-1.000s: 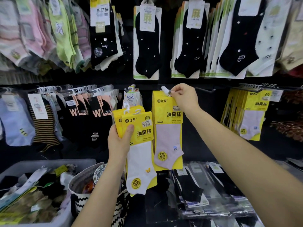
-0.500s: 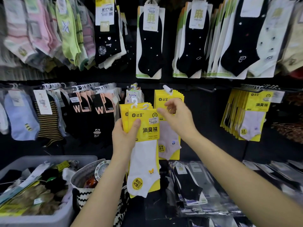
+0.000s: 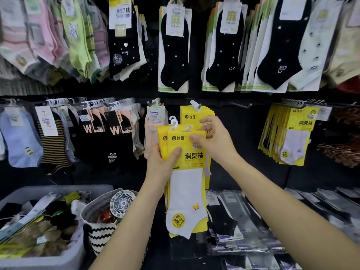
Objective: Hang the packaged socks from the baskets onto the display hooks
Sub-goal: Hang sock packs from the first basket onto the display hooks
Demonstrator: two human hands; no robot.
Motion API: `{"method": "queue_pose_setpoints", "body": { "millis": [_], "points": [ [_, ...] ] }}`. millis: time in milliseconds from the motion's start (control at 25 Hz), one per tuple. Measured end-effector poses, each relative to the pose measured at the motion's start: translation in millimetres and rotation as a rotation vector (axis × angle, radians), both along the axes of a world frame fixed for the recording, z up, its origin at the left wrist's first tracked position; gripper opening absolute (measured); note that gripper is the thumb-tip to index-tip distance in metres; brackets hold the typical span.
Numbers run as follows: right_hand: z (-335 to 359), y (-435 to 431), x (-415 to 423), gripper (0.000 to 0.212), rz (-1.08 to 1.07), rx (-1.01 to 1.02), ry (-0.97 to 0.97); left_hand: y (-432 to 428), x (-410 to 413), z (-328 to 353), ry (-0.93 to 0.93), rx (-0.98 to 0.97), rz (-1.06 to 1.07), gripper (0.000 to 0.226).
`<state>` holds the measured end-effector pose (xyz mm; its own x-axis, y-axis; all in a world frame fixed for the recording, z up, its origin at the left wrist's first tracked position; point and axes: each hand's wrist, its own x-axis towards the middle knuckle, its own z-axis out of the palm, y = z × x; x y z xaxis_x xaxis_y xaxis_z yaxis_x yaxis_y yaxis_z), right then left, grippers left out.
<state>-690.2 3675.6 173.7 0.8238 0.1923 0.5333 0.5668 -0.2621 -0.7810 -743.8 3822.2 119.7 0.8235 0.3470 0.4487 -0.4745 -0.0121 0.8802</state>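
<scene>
Backdrop: dark display wall (image 3: 243, 133) crowded with carded socks.
Left hand (image 3: 161, 158): raised upright, thumb across the front, gripping a stack of glossy yellow card packs of white ankle socks (image 3: 162, 137).
Right hand (image 3: 216, 145): reaching in, fingers curled, seemingly pinching the front pack (image 3: 191, 156) at its top corner.
Position: held stack overlaps matching hung packs (image 3: 191, 115), just below their hook.

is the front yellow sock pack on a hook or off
Off. The left hand grips the front yellow pack, the right hand pinches its top, and its white hanger hooks onto nothing.
</scene>
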Motion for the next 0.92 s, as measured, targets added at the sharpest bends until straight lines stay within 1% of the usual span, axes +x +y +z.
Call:
{"method": "queue_pose_setpoints", "body": {
  "millis": [80, 200, 360, 560, 680, 800, 920],
  "points": [
    [8, -7, 0, 0.019, 0.017, 0.013, -0.101, -6, -1, 1, -0.009, 0.023, -0.037, 0.027],
    [19, -15, 2, 0.023, 0.016, -0.045, -0.164, -13, 0, 1, -0.03, 0.05, -0.067, 0.028],
    [23, -21, 7, 0.02, 0.051, -0.086, -0.131, -19, 7, 0, 0.011, 0.014, -0.106, 0.037],
    [18, -23, 13, 0.014, -0.017, -0.135, -0.062, -21, 10, -6, 0.036, 0.0, -0.136, 0.036],
    [12, -20, 14, 0.006, -0.038, -0.1, -0.044, -21, 8, -6, 0.037, -0.013, -0.126, 0.029],
    [2, -21, 15, 0.028, -0.066, -0.037, 0.047, -20, 5, -1, -0.019, -0.052, -0.087, 0.025],
    [-7, -21, 16, 0.029, -0.083, -0.012, 0.155, -20, 1, 5, -0.047, -0.061, -0.074, 0.031]
  ]
}}
